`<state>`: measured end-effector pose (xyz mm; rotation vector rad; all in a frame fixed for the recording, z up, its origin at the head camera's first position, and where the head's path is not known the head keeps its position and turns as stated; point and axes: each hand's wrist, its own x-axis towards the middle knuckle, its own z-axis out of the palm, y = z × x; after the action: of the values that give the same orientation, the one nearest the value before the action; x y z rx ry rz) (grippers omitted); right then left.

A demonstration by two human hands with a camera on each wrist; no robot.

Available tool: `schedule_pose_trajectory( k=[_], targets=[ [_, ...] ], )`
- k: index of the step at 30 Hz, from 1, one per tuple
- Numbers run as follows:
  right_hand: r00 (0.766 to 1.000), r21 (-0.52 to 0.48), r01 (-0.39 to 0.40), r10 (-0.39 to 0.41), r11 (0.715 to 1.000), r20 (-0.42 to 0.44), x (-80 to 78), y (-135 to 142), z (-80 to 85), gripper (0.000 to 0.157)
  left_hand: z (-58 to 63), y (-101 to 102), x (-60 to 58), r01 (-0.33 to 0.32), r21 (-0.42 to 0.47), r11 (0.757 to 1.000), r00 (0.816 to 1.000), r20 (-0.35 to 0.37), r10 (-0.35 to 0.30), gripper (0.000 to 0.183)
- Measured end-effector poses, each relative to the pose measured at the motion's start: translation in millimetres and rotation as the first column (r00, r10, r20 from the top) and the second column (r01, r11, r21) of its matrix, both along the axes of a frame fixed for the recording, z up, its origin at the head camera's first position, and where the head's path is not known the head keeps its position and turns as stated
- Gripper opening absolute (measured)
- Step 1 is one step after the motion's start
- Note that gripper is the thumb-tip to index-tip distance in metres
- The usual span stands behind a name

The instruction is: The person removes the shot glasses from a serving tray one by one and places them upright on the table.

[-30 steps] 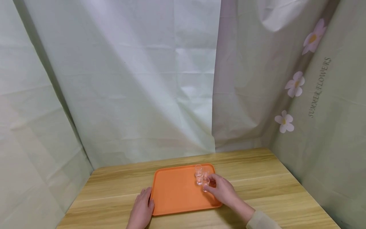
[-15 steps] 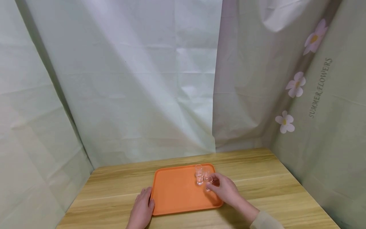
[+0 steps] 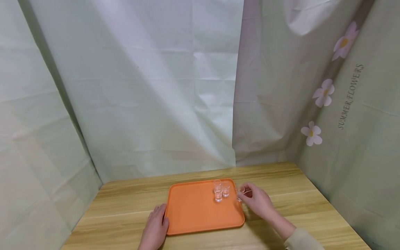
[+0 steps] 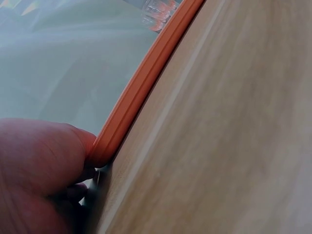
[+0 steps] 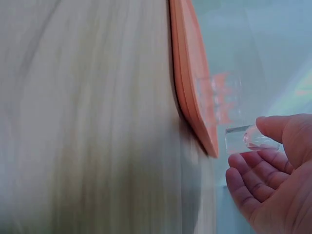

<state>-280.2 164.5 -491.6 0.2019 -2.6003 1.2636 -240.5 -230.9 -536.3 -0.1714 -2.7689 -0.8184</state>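
Observation:
A small clear shot glass (image 3: 239, 194) is pinched between the thumb and fingers of my right hand (image 3: 257, 201), at the right edge of the orange tray (image 3: 193, 211). The right wrist view shows this shot glass (image 5: 236, 141) just past the tray's rim (image 5: 187, 92). Three similar clear glasses (image 3: 218, 195) stand close together near the tray's back right corner. My left hand (image 3: 154, 225) lies against the tray's left edge, fingers fairly straight. In the left wrist view its thumb (image 4: 48, 151) touches the corner of the rim; the other fingers are mostly hidden.
The tray sits on a wood-grain table (image 3: 125, 205). Pale cloth curtains (image 3: 156, 104) close in the back and both sides; the right one bears printed flowers (image 3: 323, 92). Bare tabletop shows right of the tray.
My right hand has lifted the shot glass from beside the other glasses and carried it rightward to the tray's edge. My left hand and the tray have stayed put.

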Motion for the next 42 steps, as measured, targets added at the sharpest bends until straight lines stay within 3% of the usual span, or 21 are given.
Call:
schedule_pose_trajectory(
  k=[12, 21, 42],
  targets=[
    [0.999, 0.012, 0.039, -0.039, 0.999, 0.030, -16.7, 32.8, 0.2, 0.025, 1.6, 1.0, 1.9, -0.002, 0.002, 1.000, 1.000, 0.002, 0.002, 0.047],
    [0.997, 0.014, 0.049, -0.050, 0.999, 0.052, -24.9, 49.7, -8.5, 0.036, 3.3, 1.8, 2.3, -0.003, 0.002, 1.000, 1.000, 0.005, 0.003, 0.047],
    [0.996, 0.051, 0.065, -0.067, 0.997, 0.054, -31.3, 61.3, -20.1, 0.037, 0.3, 3.1, 3.9, 0.001, 0.019, 1.000, 0.999, -0.039, 0.000, 0.047]
  ],
)
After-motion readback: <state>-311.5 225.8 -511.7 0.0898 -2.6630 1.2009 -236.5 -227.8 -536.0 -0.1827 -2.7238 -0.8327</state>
